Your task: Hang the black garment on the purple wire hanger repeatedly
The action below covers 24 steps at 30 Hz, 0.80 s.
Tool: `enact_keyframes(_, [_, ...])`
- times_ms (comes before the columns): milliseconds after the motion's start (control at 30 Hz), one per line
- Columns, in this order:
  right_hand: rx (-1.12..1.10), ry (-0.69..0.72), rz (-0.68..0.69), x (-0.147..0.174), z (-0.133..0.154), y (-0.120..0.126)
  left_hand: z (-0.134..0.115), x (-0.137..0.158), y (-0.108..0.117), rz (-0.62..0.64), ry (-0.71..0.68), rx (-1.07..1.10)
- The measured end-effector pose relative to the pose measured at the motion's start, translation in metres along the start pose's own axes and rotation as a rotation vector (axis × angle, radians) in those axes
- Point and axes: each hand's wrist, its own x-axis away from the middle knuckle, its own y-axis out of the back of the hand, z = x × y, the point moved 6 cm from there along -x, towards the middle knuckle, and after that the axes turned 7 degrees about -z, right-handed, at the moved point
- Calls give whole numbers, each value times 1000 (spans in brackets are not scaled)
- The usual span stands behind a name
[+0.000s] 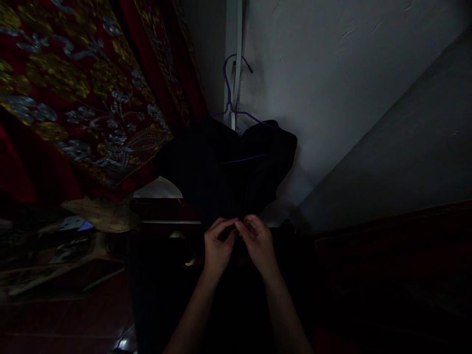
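Note:
A black garment, probably a shirt or jacket, hangs on a thin purple hanger against the wall. Its front falls open at the neck, and the hanger's lower bar shows inside. At the lower end of that opening, my left hand pinches the dark cloth between thumb and fingers. Right beside it, my right hand pinches the garment too, its thumb close to the left fingertips. Whether a button or other fastener sits between the fingers is too dark to make out.
Red cloth with gold and silver embroidery hangs at the upper left, close to the garment. Below it is a cluttered low shelf or rack, blurred and dim. A pale wall stands behind and to the right.

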Motion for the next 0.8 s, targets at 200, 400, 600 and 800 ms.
enact_keyframes(200, [46, -77, 112, 2, -2, 9, 13, 7, -4, -81, 124, 80])
enact_keyframes(400, [41, -114, 173, 8, 6, -2, 14, 6, 5, -93, 167, 58])
enact_keyframes(600, [-89, -356, 216, 13, 3, -7, 17, 5, 7, -107, 134, 11])
enact_keyframes(800, [-232, -326, 137, -22, 39, -16, 22, -4, 6, -105, 64, 15])
